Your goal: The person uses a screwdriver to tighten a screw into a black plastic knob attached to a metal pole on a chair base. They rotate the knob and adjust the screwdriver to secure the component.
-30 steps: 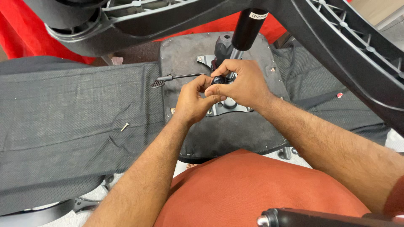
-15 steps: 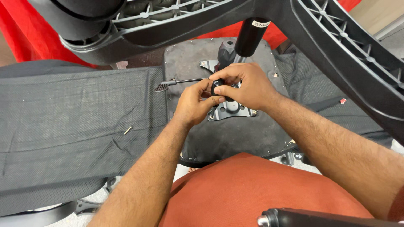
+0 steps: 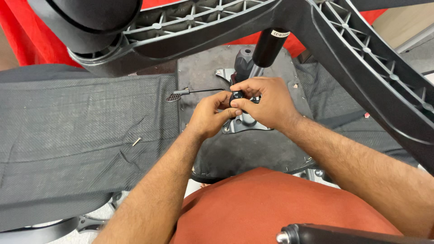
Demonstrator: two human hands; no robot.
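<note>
Head view: both hands pinch a small black knob at the mechanism plate of an upturned office chair.

The left hand (image 3: 209, 114) and right hand (image 3: 266, 103) meet with fingertips closed together on the black knob (image 3: 237, 96), which sits directly over the metal mechanism plate (image 3: 246, 123) bolted to the grey underside of the seat (image 3: 253, 149). The knob looks only partly seated, so the fitting seems mid-way. Left of the plate, the thin lever with a flat paddle end (image 3: 187, 92) is already in place. Above the plate rises the black gas cylinder (image 3: 270, 47), already carrying the ribbed star base (image 3: 343, 49). Far left of the plate, a loose screw (image 3: 136, 142) lies unused on the grey mesh backrest (image 3: 68, 135).
</note>
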